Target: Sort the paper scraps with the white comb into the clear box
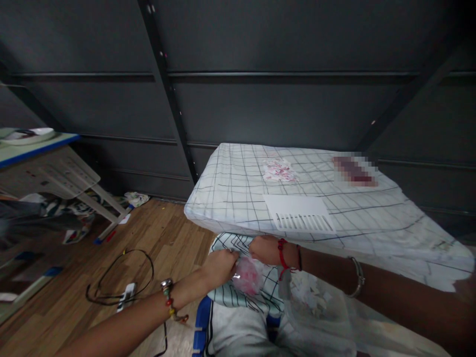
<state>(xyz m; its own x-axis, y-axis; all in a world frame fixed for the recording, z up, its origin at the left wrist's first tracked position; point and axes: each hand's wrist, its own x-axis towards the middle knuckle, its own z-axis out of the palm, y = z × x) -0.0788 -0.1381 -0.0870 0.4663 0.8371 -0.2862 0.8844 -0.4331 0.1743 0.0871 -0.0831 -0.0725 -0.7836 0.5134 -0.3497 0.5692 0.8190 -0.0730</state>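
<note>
Between my two hands is a clear plastic bag point(247, 278) with pink and white contents, resting over a checked cushion or cloth point(223, 292) in front of me. My left hand point(220, 267) is closed on the bag's left upper side. On the opposite side, my right hand point(265, 249) is closed too, its fingers at the bag's upper right edge. Just right of the bag, below my right forearm, sits a translucent plastic box point(293, 312) holding small pale pieces point(310, 292). My forearm covers part of the box.
A checked cloth covers the table point(230, 193) ahead. On it lie a pile of pink and white scraps point(278, 170), a white slotted sheet point(299, 213) and a blurred-out item point(355, 169). A desk point(37, 153) stands left. A power strip point(126, 296) and black cable point(152, 267) lie on the floor.
</note>
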